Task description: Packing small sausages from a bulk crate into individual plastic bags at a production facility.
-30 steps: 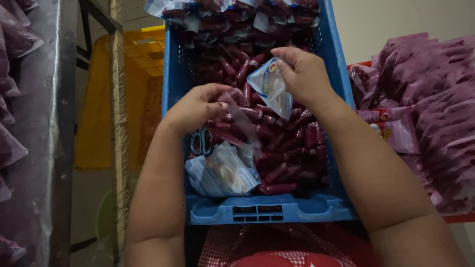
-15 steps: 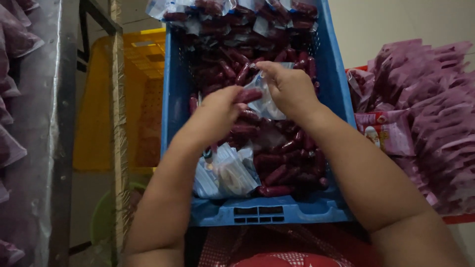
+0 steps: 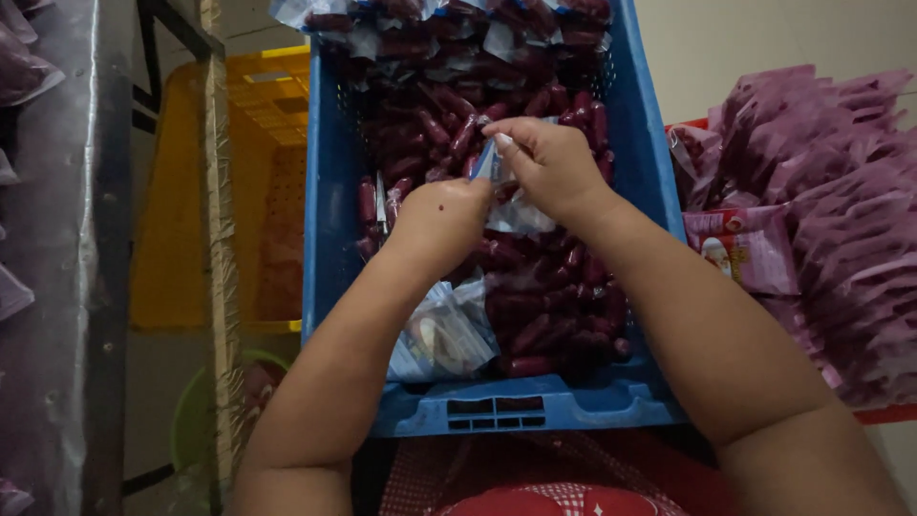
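Left hand risen, joins right hand pinching bag

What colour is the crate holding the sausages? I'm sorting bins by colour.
Blue; the crate shows best in the head view, with both hands over it.

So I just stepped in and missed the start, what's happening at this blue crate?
A person holds a small clear plastic bag between both hands, left hand and right hand, above a blue crate full of dark red sausages. More clear bags lie in the crate's near corner. Purple packets are stacked to the right, a yellow crate to the left.
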